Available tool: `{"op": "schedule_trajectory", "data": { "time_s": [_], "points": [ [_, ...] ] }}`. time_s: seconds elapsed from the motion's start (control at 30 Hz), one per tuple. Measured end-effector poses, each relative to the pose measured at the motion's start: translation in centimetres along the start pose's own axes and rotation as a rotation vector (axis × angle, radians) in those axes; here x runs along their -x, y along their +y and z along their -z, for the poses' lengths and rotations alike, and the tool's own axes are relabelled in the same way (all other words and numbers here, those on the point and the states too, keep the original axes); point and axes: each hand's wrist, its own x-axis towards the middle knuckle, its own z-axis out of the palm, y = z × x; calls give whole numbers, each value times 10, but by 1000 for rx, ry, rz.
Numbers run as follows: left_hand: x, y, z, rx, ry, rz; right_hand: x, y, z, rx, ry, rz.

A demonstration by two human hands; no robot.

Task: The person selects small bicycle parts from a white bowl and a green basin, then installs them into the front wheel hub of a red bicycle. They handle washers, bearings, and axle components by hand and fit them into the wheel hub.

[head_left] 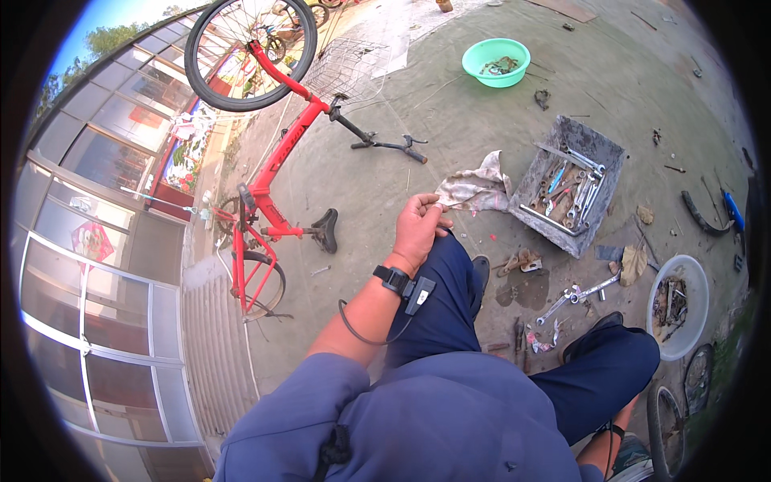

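Closest to the camera is the person's blue-grey shirt point(450, 418), with dark navy trousers point(614, 365) bent at the knees below it. From the left sleeve a forearm reaches forward, a black strap point(393, 279) around its wrist, and the left hand point(432, 215) has its fingers drawn together on the near corner of a stained, pale cloth point(475, 189). That cloth spreads out crumpled to the right, its other end meeting the left corner of a grey tray point(613, 173) heaped with wrenches point(590, 191) and other tools. At the lower right, the right hand point(627, 411) is mostly hidden behind the knee, so I cannot tell whether it is holding anything. Between the feet and the tray, more wrenches lie on the ground near a dry brown leaf point(634, 265). Farther right stands a whitish basin point(700, 309) with metal parts inside; a mint-green basin point(475, 58) sits well beyond the cloth, and a red bicycle point(261, 189) is off to the left.
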Motion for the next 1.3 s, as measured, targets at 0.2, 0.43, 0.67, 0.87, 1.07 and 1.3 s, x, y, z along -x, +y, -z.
{"op": "schedule_trajectory", "data": {
  "time_s": [0.2, 0.43, 0.67, 0.87, 1.07, 1.3],
  "points": [
    [-4, -1, 0, -1, -15, 9, -3, -12, -28, 78, -23, 32],
    [-9, -8, 3, -76, 25, -40, 21, -19, -45, 283, 34, 146],
    [-21, 3, -7, -314, 50, 19, 17, -18, -54, 63, 208, 13],
    [-18, 0, -11, -389, 70, 20, -10, -35, -54, -224, 168, -59],
    [-22, -2, -14, -480, 49, 48, -74, -48, -44, -635, 213, -19],
    [-25, 0, -33, -564, 47, 57, -147, -51, -41, -1090, 269, 7]
  ]
}}
